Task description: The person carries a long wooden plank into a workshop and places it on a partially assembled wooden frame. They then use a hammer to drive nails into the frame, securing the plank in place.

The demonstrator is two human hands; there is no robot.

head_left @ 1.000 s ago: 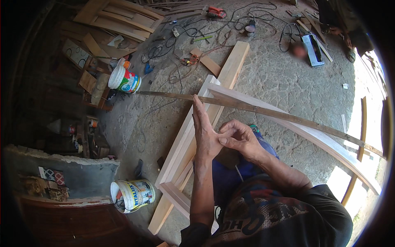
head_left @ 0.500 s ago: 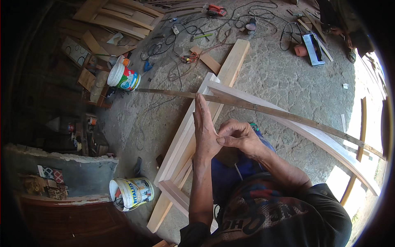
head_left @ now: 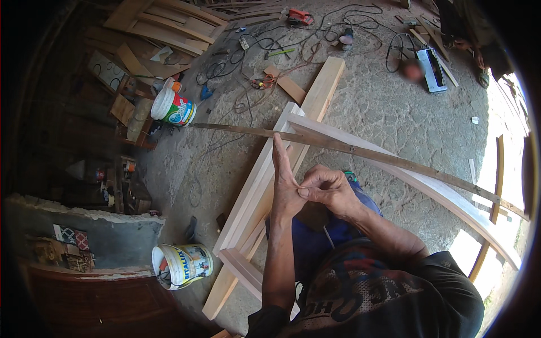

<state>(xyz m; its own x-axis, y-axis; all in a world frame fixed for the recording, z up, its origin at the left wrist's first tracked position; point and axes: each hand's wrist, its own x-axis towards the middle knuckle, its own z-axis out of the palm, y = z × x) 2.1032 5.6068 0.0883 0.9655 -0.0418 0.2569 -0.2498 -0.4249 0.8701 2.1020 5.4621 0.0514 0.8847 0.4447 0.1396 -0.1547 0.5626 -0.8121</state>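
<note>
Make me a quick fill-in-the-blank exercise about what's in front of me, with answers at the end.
The bare left hand has outstretched fingers, while the bare right hand pinches a finger toward its own ____.
The long, narrow brown strip crosses the pale wooden frame in view, running toward the bright sunlit ground on your ____ side.
The round white plastic bucket with a yellowish label stands on your ____ side.
The slim stick-shaped object on the floor is bright ____.

Missing words: thumb; right; left; green.

I have the bare left hand [head_left: 288, 198] edge-on, fingers [head_left: 279, 156] straight; the bare right hand [head_left: 331, 192] touches its side, thumb and forefinger pinched, right forearm [head_left: 390, 232] slanting inward.
</note>
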